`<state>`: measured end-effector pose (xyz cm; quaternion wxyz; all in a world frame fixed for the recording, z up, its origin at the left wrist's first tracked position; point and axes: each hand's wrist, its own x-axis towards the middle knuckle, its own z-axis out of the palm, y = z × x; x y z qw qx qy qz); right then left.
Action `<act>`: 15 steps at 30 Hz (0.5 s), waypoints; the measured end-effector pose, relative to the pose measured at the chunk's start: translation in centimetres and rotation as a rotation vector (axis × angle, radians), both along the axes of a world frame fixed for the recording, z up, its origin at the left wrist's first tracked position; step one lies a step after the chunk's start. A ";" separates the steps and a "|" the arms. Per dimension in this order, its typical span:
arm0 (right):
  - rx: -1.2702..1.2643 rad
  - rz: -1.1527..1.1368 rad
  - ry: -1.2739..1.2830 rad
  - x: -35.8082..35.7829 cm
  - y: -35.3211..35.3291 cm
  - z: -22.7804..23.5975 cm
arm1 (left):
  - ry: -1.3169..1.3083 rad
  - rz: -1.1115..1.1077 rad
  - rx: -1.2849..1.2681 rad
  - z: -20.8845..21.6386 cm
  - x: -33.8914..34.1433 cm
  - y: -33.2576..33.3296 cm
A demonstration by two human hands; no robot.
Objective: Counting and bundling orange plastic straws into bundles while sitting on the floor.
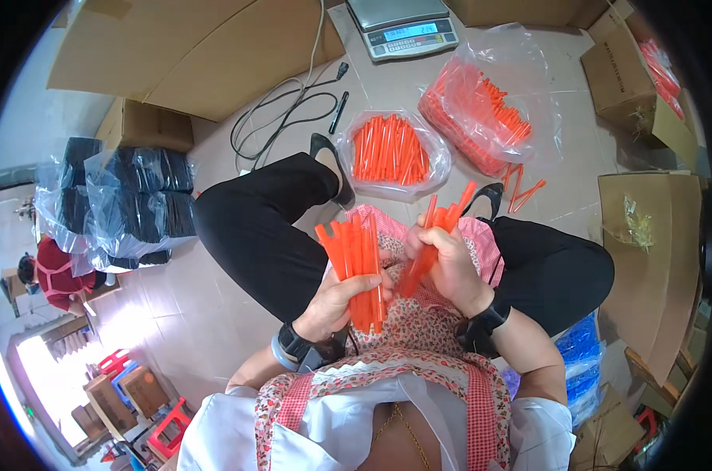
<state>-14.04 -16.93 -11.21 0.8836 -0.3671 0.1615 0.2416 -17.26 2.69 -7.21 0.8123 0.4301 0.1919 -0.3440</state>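
Note:
My left hand (pixel 336 302) is closed round a bundle of orange-red plastic tubes (pixel 354 263), which stand roughly upright above my lap. Beside it, my right hand (pixel 450 263) grips a smaller bunch of the same tubes (pixel 448 216), tilted up and to the right. The two bunches are close together but apart at the top. Past my knees, a clear plastic bag (pixel 442 169) on the floor holds many more orange tubes (pixel 389 149). A larger clear bag (pixel 513 59) of orange tubes lies to its right, with a few loose tubes (pixel 521 188) near my right shoe.
A digital scale (pixel 411 39) stands at the far side. A black marker (pixel 339 112) and a coiled cable (pixel 269 118) lie on the floor. Cardboard boxes (pixel 650 259) flank the right. Wrapped dark bundles (pixel 136 192) are stacked left; a person in red (pixel 53 271) is beyond them.

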 end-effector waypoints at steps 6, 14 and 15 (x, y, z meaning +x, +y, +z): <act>-0.086 0.133 0.037 0.9 0.2 1.5 | 0.045 -0.013 -0.037 0.3 -0.2 -0.4; 0.109 0.415 0.044 0.2 0.3 1.6 | -0.041 0.023 -0.028 1.2 0.2 -1.0; 0.092 0.449 0.046 0.3 0.3 1.9 | -0.020 -0.048 -0.050 0.9 0.1 -0.5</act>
